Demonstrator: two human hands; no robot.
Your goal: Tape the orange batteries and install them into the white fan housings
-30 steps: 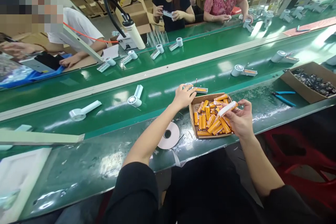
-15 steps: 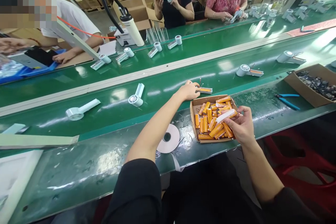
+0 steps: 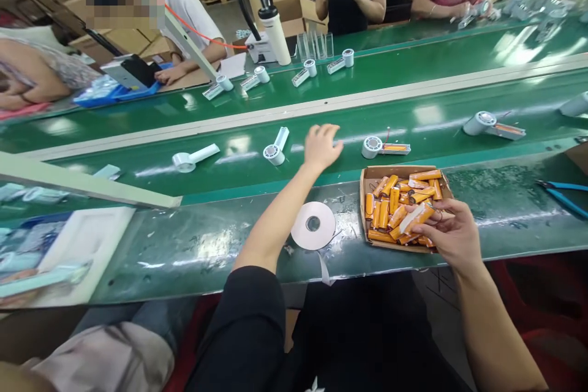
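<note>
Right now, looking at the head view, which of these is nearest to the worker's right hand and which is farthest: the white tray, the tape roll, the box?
1. Box: partly beneath the right hand, extending to its left.
2. Tape roll: further left on the bench, beyond the box.
3. White tray: farthest, near the bench's left end.

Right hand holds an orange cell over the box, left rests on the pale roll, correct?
No: the head view shows the left hand over the green belt, not on the pale roll. The right hand does hold an orange cell over the box.
</note>
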